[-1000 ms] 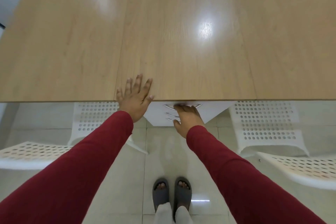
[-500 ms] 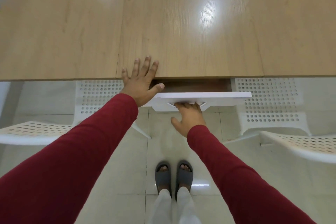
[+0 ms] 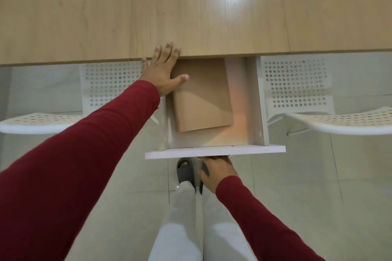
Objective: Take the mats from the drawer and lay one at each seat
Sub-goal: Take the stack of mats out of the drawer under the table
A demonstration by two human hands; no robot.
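From here the drawer [image 3: 252,99] is open, mats [image 3: 203,99] inside; left hand [image 3: 163,70] flat, fingers straight on the table [image 3: 84,17], right hand [image 3: 216,170] fingers hidden, can't tell

One table [image 3: 191,6], one open drawer [image 3: 214,152], two white chairs [image 3: 293,82], two hands [image 3: 162,74].
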